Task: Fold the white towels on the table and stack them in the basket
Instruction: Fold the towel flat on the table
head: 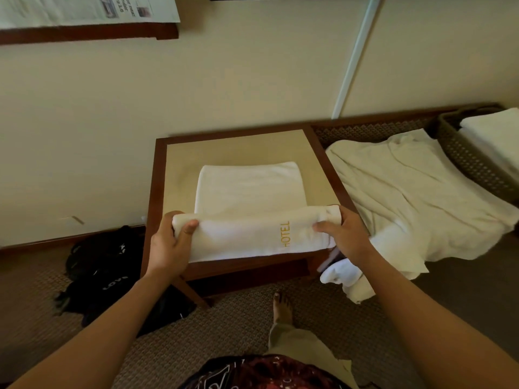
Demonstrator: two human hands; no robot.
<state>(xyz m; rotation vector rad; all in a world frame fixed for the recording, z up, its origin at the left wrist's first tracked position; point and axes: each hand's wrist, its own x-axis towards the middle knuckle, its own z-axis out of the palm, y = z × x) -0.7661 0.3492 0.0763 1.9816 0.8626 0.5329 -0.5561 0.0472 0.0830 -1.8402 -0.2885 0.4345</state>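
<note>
Tabletop (179,169) — both hands round towel (247,189)

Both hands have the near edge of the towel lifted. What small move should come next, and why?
Probably carry that edge forward onto the far half: the left hand and right hand grip the towel at its raised near fold, while the rest lies flat on the table.

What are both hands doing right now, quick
Left hand: gripping the left end of the white towel.
Right hand: gripping its right end.
</note>
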